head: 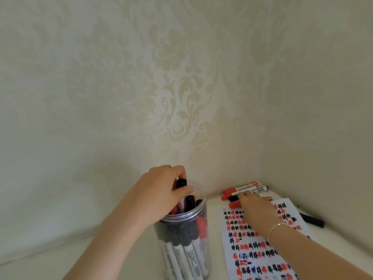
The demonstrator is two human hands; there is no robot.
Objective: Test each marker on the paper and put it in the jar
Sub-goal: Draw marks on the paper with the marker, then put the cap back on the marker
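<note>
several untested markers [245,191] lie at right of centre against the wall, long axes running left to right, and our right hand [255,207] is nearest, fingertips touching them over the paper [260,251]; whether they pinch one, we cannot tell. our left hand [159,190] pinches a black-capped marker [181,183] upright in the jar [182,239], lower centre.
</note>
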